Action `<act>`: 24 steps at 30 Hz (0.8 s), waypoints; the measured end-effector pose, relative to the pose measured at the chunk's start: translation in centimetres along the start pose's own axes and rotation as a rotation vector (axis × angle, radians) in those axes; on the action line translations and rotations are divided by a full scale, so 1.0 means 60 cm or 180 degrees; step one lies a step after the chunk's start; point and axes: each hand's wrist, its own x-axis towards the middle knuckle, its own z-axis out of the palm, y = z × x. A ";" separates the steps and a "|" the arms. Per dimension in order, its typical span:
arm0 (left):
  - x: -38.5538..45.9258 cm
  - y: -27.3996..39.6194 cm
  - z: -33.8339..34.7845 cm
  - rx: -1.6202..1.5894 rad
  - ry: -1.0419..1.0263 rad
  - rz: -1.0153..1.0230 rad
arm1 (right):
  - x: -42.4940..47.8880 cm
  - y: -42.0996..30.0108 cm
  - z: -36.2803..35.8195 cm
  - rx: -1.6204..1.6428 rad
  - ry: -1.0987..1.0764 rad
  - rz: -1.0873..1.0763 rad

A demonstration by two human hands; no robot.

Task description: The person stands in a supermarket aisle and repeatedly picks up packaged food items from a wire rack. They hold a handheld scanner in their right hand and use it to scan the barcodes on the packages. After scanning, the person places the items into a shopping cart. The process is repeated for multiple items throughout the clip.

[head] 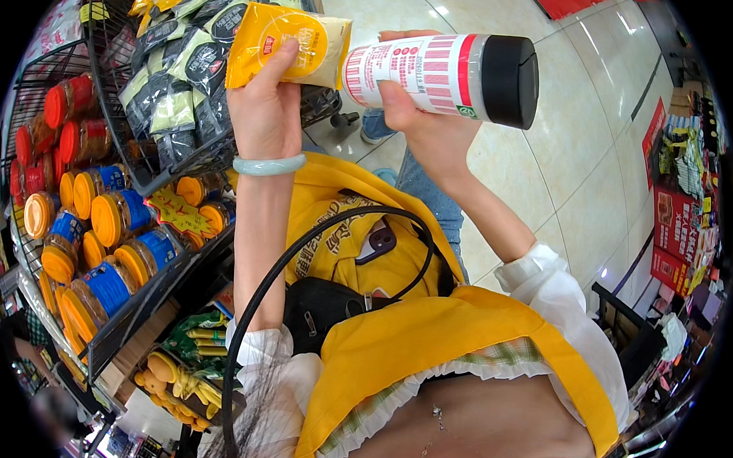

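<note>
My left hand (271, 105) grips a small yellow snack packet (290, 47) with a pale, see-through end; my thumb lies across its front. A round jar (415, 73) with a white and red printed label and a black lid (510, 81) lies sideways in my right hand (426, 121). The packet's pale end and the jar's base are close together; whether they touch I cannot tell. Behind my left hand, a black wire basket (177, 169) holds many dark and pale green packets (185, 72).
At left, wire racking (26, 107) holds red-lidded jars (71, 103) and orange-lidded jars with blue labels (109, 220). A yellow price sign (181, 212) hangs by the basket. Below are boxes of yellow goods (178, 381). Tiled floor (587, 124) stretches right towards stocked shelves (682, 175).
</note>
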 end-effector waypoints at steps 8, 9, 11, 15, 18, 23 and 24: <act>0.002 0.031 -0.036 0.2942 0.0094 0.0794 | 0.017 0.063 0.000 -0.1149 -0.0302 -0.1488; 0.000 0.032 -0.039 0.2734 0.0101 0.0778 | 0.027 0.063 -0.003 -0.1222 -0.0441 -0.1506; -0.006 0.035 -0.044 0.2317 0.0113 0.0747 | 0.029 0.049 0.000 -0.1122 -0.0327 -0.1191; -0.002 0.026 -0.042 0.1999 -0.0177 0.0948 | 0.015 0.071 0.011 -0.0943 -0.0288 -0.1470; -0.006 0.031 -0.054 0.2257 -0.0233 0.0675 | 0.004 0.065 0.007 -0.0833 -0.0430 -0.0880; -0.009 0.025 -0.050 0.1949 -0.0162 0.0669 | 0.010 0.004 -0.005 -0.0942 -0.0630 -0.0248; -0.013 0.021 -0.048 0.1929 -0.0163 0.0669 | 0.008 -0.009 -0.006 -0.0836 -0.0747 -0.0258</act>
